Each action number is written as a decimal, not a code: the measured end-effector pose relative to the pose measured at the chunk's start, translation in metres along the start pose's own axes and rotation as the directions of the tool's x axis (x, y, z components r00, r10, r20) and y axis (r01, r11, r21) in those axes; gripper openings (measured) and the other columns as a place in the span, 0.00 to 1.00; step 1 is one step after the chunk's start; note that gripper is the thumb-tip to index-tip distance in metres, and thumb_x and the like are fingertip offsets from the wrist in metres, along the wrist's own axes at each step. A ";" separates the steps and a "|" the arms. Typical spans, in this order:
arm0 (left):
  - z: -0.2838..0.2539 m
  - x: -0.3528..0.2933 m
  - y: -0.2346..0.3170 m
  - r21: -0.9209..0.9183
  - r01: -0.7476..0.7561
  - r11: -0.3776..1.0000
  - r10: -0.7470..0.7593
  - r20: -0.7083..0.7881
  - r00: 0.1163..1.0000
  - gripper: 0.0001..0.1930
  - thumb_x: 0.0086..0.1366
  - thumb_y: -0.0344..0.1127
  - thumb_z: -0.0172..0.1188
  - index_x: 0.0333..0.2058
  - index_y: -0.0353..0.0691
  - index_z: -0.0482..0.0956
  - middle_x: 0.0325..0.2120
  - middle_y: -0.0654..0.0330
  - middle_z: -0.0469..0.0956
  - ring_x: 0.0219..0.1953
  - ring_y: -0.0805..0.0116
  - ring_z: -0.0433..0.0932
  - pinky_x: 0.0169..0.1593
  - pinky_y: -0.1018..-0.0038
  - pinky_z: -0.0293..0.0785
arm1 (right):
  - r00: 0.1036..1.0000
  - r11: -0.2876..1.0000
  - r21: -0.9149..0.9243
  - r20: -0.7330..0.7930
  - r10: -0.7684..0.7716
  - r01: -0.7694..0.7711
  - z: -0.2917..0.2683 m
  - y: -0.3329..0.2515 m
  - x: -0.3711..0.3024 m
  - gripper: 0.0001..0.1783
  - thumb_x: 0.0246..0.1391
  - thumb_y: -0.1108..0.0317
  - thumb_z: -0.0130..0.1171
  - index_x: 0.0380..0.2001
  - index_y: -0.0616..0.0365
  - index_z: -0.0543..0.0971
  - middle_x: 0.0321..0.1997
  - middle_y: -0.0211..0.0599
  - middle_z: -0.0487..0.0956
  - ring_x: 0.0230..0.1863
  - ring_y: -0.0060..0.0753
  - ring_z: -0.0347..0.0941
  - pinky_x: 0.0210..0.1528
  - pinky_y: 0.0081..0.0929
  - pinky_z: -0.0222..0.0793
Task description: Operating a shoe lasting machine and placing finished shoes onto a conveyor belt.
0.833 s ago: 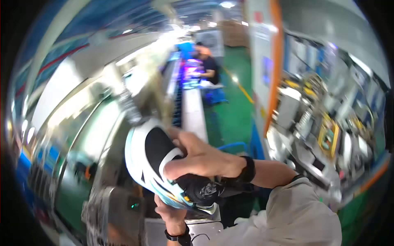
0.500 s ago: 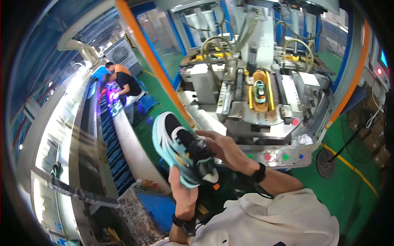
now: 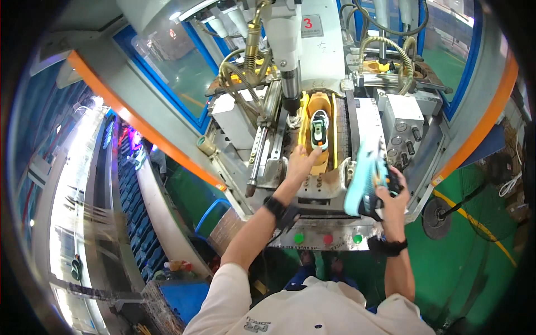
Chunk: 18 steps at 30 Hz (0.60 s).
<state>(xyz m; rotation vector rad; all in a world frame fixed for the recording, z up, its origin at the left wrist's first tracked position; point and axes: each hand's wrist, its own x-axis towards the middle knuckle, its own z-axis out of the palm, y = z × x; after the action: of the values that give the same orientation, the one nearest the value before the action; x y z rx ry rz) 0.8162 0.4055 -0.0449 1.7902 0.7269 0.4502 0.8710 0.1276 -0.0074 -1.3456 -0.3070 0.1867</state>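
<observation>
My right hand (image 3: pixel 395 201) grips a sneaker (image 3: pixel 364 181) with a pale turquoise sole and black upper, somewhat blurred, beside the front right of the machine's work bed. Another sneaker (image 3: pixel 319 129), white, black and mint green, sits in the yellow-lined cradle (image 3: pixel 320 103) at the machine's middle. At the near end of that seated sneaker is my left hand (image 3: pixel 302 164), its thumb and fingers apart. Whether the fingertips touch the shoe I cannot tell.
A metal press cylinder (image 3: pixel 290 84) hangs just left of the cradle. Coloured push buttons (image 3: pixel 328 239) line the machine's front panel. Orange posts (image 3: pixel 145 131) flank it. On the left runs a conveyor (image 3: pixel 127 195); a round metal stand base (image 3: pixel 437 219) is on the green floor at right.
My view has turned toward the machine. The held sneaker went from both hands into my right hand alone and moved right. My left hand let go and reached to the cradle.
</observation>
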 end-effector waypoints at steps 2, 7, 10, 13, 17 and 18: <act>0.016 0.052 -0.004 0.207 0.052 0.977 -0.031 -0.100 0.994 0.41 0.54 0.56 0.68 0.52 0.22 0.69 0.52 0.37 0.73 0.53 0.58 0.75 0.52 0.63 0.71 | 0.996 1.000 -0.004 -0.090 -0.026 0.025 -0.020 -0.008 0.009 0.29 0.43 0.73 0.62 0.53 0.63 0.73 0.44 0.32 0.76 0.44 0.23 0.72 0.51 0.22 0.67; 0.063 0.152 -0.053 0.210 0.167 0.963 -0.131 -0.178 0.975 0.50 0.49 0.46 0.72 0.61 0.21 0.53 0.59 0.33 0.64 0.60 0.42 0.67 0.62 0.58 0.65 | 0.956 0.990 -0.141 -0.286 -0.063 0.023 -0.050 -0.022 0.019 0.29 0.44 0.75 0.58 0.54 0.66 0.71 0.47 0.36 0.76 0.47 0.27 0.72 0.54 0.25 0.67; 0.083 0.170 -0.051 0.410 0.283 0.867 -0.248 -0.137 0.959 0.46 0.52 0.41 0.69 0.62 0.27 0.53 0.60 0.37 0.62 0.58 0.40 0.69 0.59 0.55 0.69 | 0.926 0.981 -0.195 -0.374 -0.059 -0.016 -0.059 -0.020 0.033 0.29 0.44 0.75 0.58 0.55 0.65 0.72 0.48 0.37 0.76 0.48 0.28 0.73 0.54 0.26 0.67; 0.081 0.174 -0.050 0.405 0.288 0.868 -0.243 -0.160 0.957 0.31 0.53 0.34 0.64 0.53 0.28 0.64 0.52 0.37 0.71 0.53 0.39 0.73 0.55 0.53 0.71 | 0.943 0.927 -0.374 -0.318 -0.097 -0.031 -0.049 -0.022 0.071 0.29 0.43 0.76 0.59 0.53 0.65 0.72 0.46 0.36 0.76 0.45 0.26 0.73 0.51 0.24 0.68; 0.029 0.175 -0.118 -0.333 0.325 0.885 -0.359 -0.042 0.933 0.21 0.51 0.34 0.68 0.42 0.29 0.76 0.41 0.47 0.80 0.44 0.53 0.80 0.48 0.62 0.75 | 0.996 0.858 -0.508 -0.001 -0.090 0.077 0.007 -0.007 0.172 0.27 0.39 0.72 0.64 0.47 0.68 0.75 0.39 0.39 0.79 0.39 0.28 0.74 0.45 0.24 0.70; 0.038 0.149 -0.091 -0.527 0.462 0.714 -0.424 0.199 0.883 0.21 0.53 0.34 0.69 0.43 0.29 0.77 0.40 0.51 0.81 0.42 0.58 0.81 0.46 0.64 0.76 | 0.997 0.750 -0.660 -0.021 -0.079 0.045 0.006 -0.008 0.194 0.28 0.37 0.68 0.66 0.46 0.69 0.75 0.36 0.42 0.80 0.37 0.30 0.75 0.43 0.25 0.71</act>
<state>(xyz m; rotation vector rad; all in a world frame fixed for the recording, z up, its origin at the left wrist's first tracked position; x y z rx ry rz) 0.9265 0.4980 -0.1504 1.0171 0.8454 0.2385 1.0523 0.1911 0.0227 -2.0433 -0.3974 -0.0232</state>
